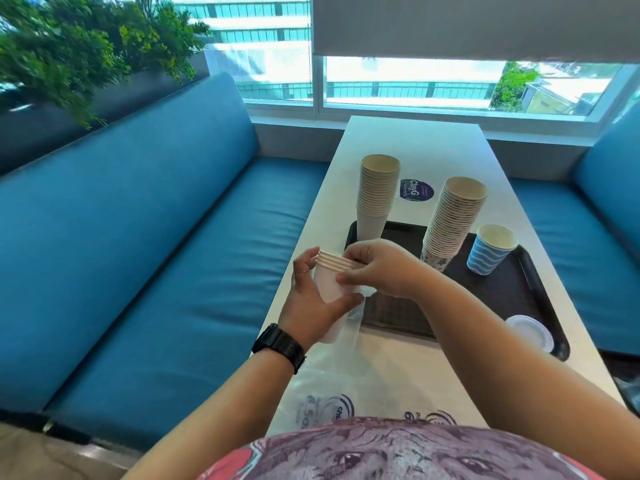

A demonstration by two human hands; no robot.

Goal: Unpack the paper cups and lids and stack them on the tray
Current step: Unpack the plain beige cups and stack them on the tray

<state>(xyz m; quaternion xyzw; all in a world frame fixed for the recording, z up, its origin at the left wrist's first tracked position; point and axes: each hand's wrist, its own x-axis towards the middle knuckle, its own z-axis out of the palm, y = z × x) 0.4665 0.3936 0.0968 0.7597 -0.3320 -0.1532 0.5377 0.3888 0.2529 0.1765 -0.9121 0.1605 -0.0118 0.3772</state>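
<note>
Two tall cup stacks [379, 188], a blue cup [490, 249] and a lid [530, 332] already sit on the tray [512, 296]; left hand [311, 299] fingers grip a short white stack [330, 278], right hand [377, 268] fingers pinch its rims, still unplaced.

Café or office break-area booth, upper floor. Long white table [412, 140] runs toward 12 o'clock, ending at a wide window [408, 81] with a roller blind [474, 26] half down; glass-fronted high-rise outside. Blue padded bench seats [166, 258] at 9 and 3 o'clock. Planter of green foliage [69, 46] behind the bench back at 10 o'clock. Black serving tray [502, 292] with stacked paper cups [453, 216], round branded sticker [416, 190] on the tabletop: food-service setting.
</note>
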